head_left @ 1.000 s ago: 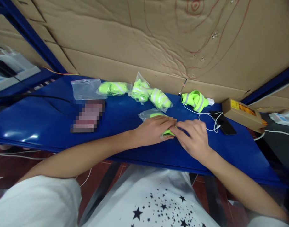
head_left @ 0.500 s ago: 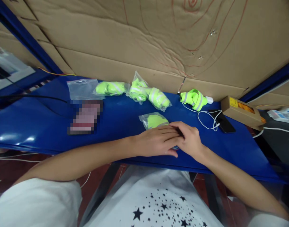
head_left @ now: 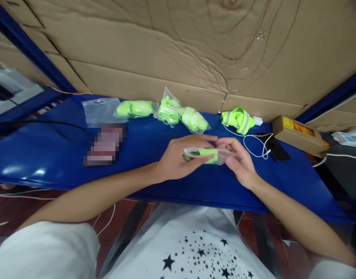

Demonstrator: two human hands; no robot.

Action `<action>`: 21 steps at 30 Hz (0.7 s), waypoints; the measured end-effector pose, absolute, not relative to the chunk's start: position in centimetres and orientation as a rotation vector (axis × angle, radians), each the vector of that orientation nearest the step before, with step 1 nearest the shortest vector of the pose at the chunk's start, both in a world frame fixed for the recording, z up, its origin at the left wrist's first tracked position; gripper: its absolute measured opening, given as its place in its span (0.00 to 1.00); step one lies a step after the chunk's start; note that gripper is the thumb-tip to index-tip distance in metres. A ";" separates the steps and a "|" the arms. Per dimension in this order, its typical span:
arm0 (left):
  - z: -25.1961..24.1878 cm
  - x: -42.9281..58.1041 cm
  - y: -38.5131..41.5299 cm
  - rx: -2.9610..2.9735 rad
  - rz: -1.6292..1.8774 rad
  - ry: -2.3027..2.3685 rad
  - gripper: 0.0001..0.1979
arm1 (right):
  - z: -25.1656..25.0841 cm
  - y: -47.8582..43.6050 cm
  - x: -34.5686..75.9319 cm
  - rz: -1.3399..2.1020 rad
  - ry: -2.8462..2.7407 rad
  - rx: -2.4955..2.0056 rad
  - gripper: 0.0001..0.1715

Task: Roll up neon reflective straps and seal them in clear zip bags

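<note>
Our left hand (head_left: pixel 178 157) is curled around the left part of a clear plastic bag (head_left: pixel 223 158), its thumb laid along the near side and its fingers behind, while our right hand (head_left: pixel 241 159) holds the slack right end between thumb and bent fingers. So the bag lies right of the left palm and left of the right one, its long axis running crosswise from hand to hand, with a pale, slightly bowed edge along the top. Inside we see a folded neon yellow-green strap (head_left: pixel 213 155), nearer to the left hand, whose thumb tip overlaps it; toward the right hand the bag looks like thin, crinkled film alone. We cannot tell whether it touches the glossy blue tabletop (head_left: pixel 149 141) beneath our hands. Beyond the left hand rest three bagged neon rolls (head_left: pixel 136 109), lumpy under wrinkled film and crossed by pale reflective bands; farther left of that hand is a flat, see-through zip bag (head_left: pixel 99 111) with a red line along its top. Beyond the right hand sits a loose neon strap (head_left: pixel 239 120), looped and grey-striped, and to that hand's right are a smooth black phone (head_left: pixel 279 150) and a matte brown cardboard box (head_left: pixel 303 141).
</note>
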State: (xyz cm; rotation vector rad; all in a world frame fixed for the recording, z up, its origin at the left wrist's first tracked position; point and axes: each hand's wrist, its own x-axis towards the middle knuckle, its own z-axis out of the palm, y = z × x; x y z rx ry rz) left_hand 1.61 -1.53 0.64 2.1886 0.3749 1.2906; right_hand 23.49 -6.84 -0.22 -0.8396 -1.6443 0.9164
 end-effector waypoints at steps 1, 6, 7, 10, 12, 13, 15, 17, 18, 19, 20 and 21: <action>1.2 1.5 -1.7 2.097 1.285 0.450 0.08 | 0.0 -7.0 23.6 0.864 -1.648 -0.833 0.21; 2.6 1.2 -2.2 1.906 1.139 0.523 0.11 | 0.6 -8.0 23.6 0.508 -1.660 -0.881 0.15; 2.7 1.2 -2.2 1.894 1.120 0.487 0.12 | 0.7 -8.2 23.6 0.459 -1.672 -0.885 0.13; 2.7 1.2 -2.3 1.866 1.097 0.407 0.13 | 0.8 -8.5 23.7 0.411 -1.687 -0.896 0.09; 2.6 1.2 -2.5 1.841 1.114 0.363 0.11 | 0.7 -8.6 23.8 0.407 -1.693 -0.900 0.07; 2.6 1.2 -2.5 1.826 1.122 0.347 0.10 | 0.7 -8.7 23.9 0.400 -1.696 -0.897 0.07; 2.6 1.2 -2.6 1.795 1.117 0.345 0.08 | 0.5 -8.7 24.0 0.377 -1.712 -0.880 0.07; 2.6 1.1 -2.6 1.782 1.103 0.376 0.07 | 0.4 -8.7 24.1 0.346 -1.735 -0.868 0.07; 2.6 1.1 -2.7 1.784 1.106 0.397 0.07 | 0.4 -8.8 24.1 0.329 -1.744 -0.873 0.07; 2.6 1.1 -2.7 1.787 1.116 0.424 0.08 | 0.3 -8.8 24.2 0.308 -1.749 -0.889 0.06; 2.6 1.1 -2.7 1.792 1.123 0.455 0.09 | 0.3 -8.9 24.2 0.284 -1.751 -0.910 0.06; 2.7 1.1 -2.8 1.797 1.128 0.487 0.10 | 0.3 -8.9 24.2 0.258 -1.751 -0.936 0.06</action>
